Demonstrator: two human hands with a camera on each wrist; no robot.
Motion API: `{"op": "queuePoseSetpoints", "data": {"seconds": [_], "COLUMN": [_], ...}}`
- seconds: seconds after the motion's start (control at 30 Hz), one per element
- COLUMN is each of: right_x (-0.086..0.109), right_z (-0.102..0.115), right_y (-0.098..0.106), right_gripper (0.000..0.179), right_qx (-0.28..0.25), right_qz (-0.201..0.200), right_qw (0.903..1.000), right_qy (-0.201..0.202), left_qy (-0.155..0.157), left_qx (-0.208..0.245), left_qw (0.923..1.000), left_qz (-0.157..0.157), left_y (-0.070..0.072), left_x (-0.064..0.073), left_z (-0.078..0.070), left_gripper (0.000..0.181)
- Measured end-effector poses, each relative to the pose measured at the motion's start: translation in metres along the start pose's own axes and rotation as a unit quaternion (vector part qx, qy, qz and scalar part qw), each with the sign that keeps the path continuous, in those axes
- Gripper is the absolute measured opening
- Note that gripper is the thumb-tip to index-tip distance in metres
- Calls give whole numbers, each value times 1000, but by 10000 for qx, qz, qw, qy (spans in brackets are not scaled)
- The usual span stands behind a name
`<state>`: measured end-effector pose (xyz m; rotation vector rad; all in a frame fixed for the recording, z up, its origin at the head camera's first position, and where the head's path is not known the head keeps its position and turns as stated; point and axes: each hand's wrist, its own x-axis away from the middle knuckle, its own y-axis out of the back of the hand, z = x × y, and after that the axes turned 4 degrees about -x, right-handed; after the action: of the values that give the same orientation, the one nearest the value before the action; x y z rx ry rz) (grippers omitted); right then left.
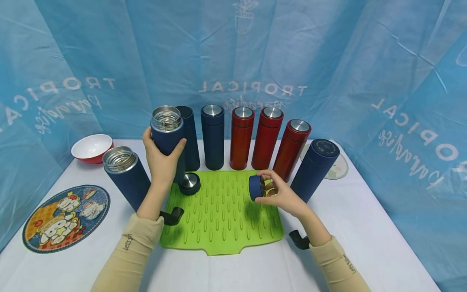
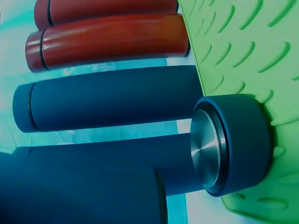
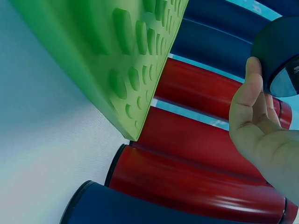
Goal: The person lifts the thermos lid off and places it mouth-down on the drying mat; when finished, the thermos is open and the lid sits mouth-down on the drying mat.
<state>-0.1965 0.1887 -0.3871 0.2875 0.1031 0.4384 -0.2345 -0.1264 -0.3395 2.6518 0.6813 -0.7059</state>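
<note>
My left hand (image 1: pixel 160 162) grips a dark blue thermos bottle (image 1: pixel 166 136) round its body, above the table's left half. Its mouth is uncovered, showing a threaded steel neck. In the left wrist view, part of this bottle (image 2: pixel 84 193) fills the lower left corner. My right hand (image 1: pixel 284 197) pinches a blue lid (image 1: pixel 255 188) between thumb and fingers, over the right side of the green mat (image 1: pixel 219 233). The lid (image 3: pixel 275 46) is also in the right wrist view. A second lid (image 1: pixel 189 184), steel disc upward, sits on the mat's back left corner.
Another uncapped blue bottle (image 1: pixel 125 178) stands beside my left forearm. Along the back stand capped blue bottles (image 1: pixel 213 138) and red bottles (image 1: pixel 242 140); a blue one (image 1: pixel 313 166) is at right. A bowl (image 1: pixel 92 148) and a round cartoon placemat (image 1: pixel 67 219) lie left.
</note>
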Motion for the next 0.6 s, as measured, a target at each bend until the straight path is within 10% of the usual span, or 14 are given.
{"op": "queuePoseSetpoints", "data": {"seconds": [0.6], "right_x": [-1], "right_z": [-2], "right_y": [-2], "right_gripper": [68], "right_qx": [118], "right_qz": [-21], "right_qw": [9999], "right_qy": [50], "left_qy": [627], "left_qx": [575], "left_qw": [9923], "left_qz": [-897], "left_y": [-9], "left_x": [-18], "left_z": [34], "left_gripper": [79]}}
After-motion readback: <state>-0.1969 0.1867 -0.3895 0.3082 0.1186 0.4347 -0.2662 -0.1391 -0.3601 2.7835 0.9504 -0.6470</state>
